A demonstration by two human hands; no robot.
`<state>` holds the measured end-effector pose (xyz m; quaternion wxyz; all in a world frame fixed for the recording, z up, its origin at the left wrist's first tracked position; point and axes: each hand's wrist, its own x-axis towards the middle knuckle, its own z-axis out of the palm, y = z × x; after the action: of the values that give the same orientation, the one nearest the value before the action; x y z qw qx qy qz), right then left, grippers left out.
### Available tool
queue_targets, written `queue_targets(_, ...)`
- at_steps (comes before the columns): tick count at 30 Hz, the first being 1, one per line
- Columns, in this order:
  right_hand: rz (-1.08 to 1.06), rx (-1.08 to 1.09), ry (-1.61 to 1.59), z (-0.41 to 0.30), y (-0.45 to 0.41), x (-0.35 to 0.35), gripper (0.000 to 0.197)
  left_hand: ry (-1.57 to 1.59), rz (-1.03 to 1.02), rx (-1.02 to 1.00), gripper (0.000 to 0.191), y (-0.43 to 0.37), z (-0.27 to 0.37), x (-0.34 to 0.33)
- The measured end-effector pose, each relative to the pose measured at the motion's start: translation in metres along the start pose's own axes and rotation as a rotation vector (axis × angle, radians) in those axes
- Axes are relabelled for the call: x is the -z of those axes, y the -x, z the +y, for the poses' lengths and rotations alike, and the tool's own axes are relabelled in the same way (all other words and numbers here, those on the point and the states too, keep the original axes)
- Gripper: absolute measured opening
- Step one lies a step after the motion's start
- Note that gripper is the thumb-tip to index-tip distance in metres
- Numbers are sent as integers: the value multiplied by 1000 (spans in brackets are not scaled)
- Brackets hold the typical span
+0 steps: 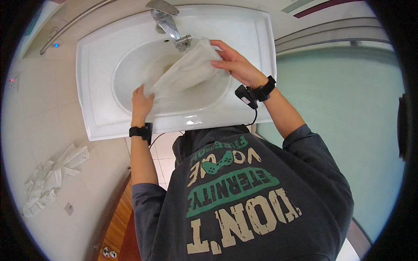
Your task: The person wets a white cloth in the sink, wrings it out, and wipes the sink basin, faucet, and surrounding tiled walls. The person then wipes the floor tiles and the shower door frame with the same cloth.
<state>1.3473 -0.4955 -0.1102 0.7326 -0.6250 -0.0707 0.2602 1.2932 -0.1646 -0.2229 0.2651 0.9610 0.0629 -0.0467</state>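
A white cloth [189,67] is stretched slantwise over the oval basin of a white ceramic washbasin [98,120]. My right hand [233,62] grips its upper right end between thumb and fingers, to the right of the tap. At the cloth's lower left corner, near the basin's front left edge, is my left hand [142,102], its thumb and fingertips closed on that corner. Just above the cloth juts the spout of a chrome mixer tap [168,27]. The drain is partly hidden by the cloth.
Crumpled white fabric [54,177] hangs by the tiled wall at the left. A metal rail [76,21] runs at the upper left. To the right stands a frosted glass panel [333,107]. A black cable [256,117] trails from the device on my right wrist over the basin's front edge.
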Motion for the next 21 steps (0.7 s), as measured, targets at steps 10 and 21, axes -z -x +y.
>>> queue_targets(10,-82,-2,-69,-23,9,-7,47,678,-115,-33,16,-6,95,28)
queue_targets(21,-75,-202,89,84,-74,-4,42,654,245,-72,23,8,134,95)
